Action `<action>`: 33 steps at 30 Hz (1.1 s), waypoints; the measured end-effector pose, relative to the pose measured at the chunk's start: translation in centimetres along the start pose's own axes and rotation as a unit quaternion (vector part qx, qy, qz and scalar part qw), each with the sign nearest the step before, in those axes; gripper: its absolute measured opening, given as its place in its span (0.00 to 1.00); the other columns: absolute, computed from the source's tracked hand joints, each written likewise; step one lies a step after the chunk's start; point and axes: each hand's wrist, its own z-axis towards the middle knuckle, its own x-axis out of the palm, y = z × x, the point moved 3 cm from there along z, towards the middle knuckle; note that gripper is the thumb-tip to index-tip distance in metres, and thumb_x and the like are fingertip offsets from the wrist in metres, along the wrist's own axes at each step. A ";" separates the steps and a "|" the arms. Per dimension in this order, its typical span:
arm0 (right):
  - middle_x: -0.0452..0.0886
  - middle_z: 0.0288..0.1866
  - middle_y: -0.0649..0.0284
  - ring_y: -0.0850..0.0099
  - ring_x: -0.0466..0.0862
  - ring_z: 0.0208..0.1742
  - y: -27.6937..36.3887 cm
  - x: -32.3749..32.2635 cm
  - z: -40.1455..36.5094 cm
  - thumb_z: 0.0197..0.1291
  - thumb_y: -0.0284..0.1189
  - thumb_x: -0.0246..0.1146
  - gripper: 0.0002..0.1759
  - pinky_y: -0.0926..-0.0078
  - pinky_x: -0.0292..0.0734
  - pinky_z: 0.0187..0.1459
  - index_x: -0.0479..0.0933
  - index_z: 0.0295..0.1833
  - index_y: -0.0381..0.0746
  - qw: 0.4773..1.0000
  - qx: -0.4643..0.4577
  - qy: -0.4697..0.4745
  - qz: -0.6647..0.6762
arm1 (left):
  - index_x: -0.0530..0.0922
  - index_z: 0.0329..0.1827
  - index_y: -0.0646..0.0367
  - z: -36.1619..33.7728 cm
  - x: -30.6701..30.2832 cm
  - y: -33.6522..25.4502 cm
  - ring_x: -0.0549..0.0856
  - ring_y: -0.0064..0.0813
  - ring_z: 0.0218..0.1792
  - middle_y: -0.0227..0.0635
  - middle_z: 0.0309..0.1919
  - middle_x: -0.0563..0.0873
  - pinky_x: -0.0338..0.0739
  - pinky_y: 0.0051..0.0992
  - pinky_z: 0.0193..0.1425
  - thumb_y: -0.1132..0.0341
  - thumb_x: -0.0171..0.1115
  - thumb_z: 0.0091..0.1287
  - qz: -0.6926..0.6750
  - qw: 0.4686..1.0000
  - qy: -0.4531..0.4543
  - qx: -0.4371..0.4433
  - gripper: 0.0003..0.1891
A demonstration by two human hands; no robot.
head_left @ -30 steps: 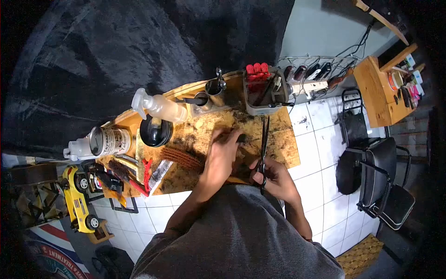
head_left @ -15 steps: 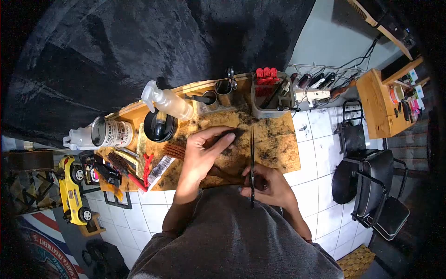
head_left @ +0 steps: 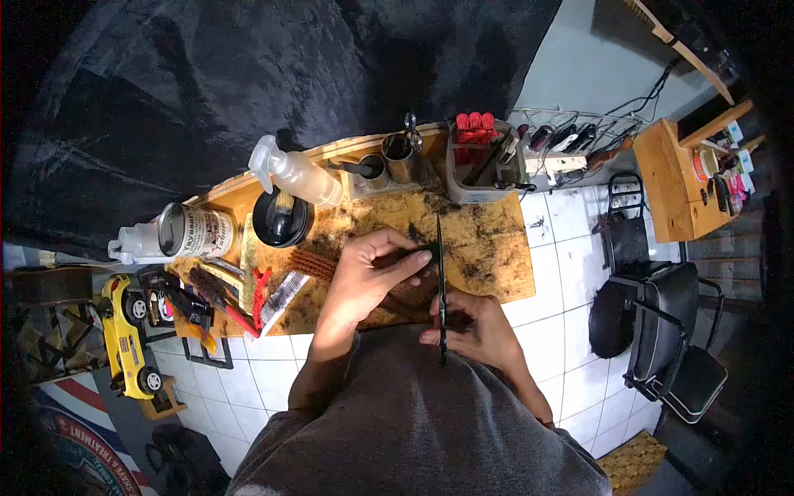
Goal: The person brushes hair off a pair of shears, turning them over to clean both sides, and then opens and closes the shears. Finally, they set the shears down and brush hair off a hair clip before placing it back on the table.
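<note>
My right hand (head_left: 475, 326) grips a pair of dark hair scissors (head_left: 441, 277), its fingers wrapped about the handles. The blades point away from me and look closed together. Left of them, my left hand (head_left: 368, 269) is pinched, thumb against forefinger, close beside the blades. Between its fingertips is what looks like a small tuft of dark hair (head_left: 428, 248), mostly hidden. Both hands are over a wooden board (head_left: 496, 256) strewn with dark hair clippings. A brown braided piece (head_left: 312, 264) lies against the left hand's outer side.
Behind the hands stand a spray bottle (head_left: 302, 178), a black bowl (head_left: 285, 236) with a brush, metal cups (head_left: 399, 165) and a grey bin (head_left: 488, 194) with red clips. Combs (head_left: 284, 298) and brushes lie left, near a labelled tin (head_left: 203, 233). A black chair (head_left: 666, 310) stands right.
The scissors have shifted slightly left, nearer my left fingertips, and their blades have come together from a narrow gap. My left hand has moved slightly right and toward me.
</note>
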 end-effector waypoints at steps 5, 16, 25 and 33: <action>0.79 0.28 0.66 0.79 0.78 0.32 -0.8 0.6 0.0 0.48 0.35 0.77 0.20 0.77 0.74 0.35 0.76 0.38 0.35 1.000 -0.021 -0.009 -0.014 | 0.79 0.36 0.65 0.0 -0.3 0.0 0.82 0.16 0.29 0.32 0.30 0.85 0.77 0.16 0.32 0.76 0.67 0.62 -0.012 1.000 -0.021 -0.003 0.04; 0.80 0.28 0.64 0.80 0.80 0.31 -0.3 0.5 0.2 0.47 0.33 0.78 0.22 0.78 0.75 0.34 0.77 0.42 0.33 1.000 -0.016 0.020 -0.014 | 0.83 0.43 0.66 0.0 -0.8 0.2 0.82 0.14 0.35 0.33 0.33 0.87 0.75 0.16 0.38 0.75 0.68 0.62 0.034 0.997 -0.060 0.027 0.08; 0.80 0.29 0.65 0.79 0.79 0.32 -0.4 0.6 0.4 0.47 0.34 0.78 0.20 0.77 0.75 0.34 0.78 0.38 0.34 1.000 -0.019 0.002 0.012 | 0.83 0.44 0.68 -0.1 -0.4 -0.2 0.82 0.15 0.35 0.34 0.34 0.87 0.76 0.16 0.39 0.77 0.67 0.61 0.079 0.996 -0.016 0.026 0.09; 0.80 0.29 0.62 0.75 0.80 0.31 -0.6 0.9 0.4 0.48 0.33 0.77 0.18 0.75 0.74 0.35 0.78 0.36 0.35 1.000 -0.021 -0.014 -0.013 | 0.83 0.44 0.68 0.0 -0.8 -0.2 0.81 0.15 0.33 0.33 0.32 0.86 0.75 0.16 0.38 0.76 0.67 0.61 0.062 0.996 -0.053 0.043 0.09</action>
